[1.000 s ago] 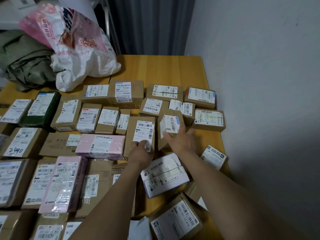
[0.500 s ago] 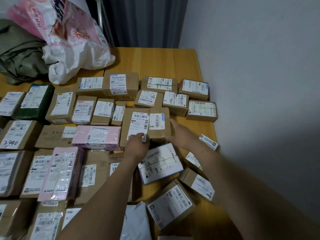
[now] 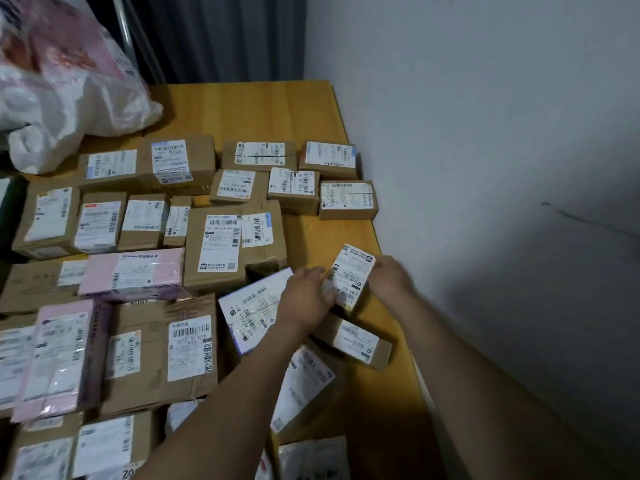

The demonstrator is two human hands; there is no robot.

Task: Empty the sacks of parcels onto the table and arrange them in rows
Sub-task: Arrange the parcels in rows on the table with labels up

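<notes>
Left hand [image 3: 305, 299] and right hand [image 3: 390, 279] both clamp the small parcel [image 3: 354, 273], fingers curled round opposite edges. It's tilted, just right of the white parcel [image 3: 250, 311].

Arms extended, left hand [image 3: 304, 296] and right hand [image 3: 389, 280] close together, seemingly curled.

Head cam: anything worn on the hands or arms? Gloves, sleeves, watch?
Nothing worn shows: the left hand and right hand have no gloves, rings or watch; the left forearm and right forearm reach the frame edge with no sleeve in view.
</notes>
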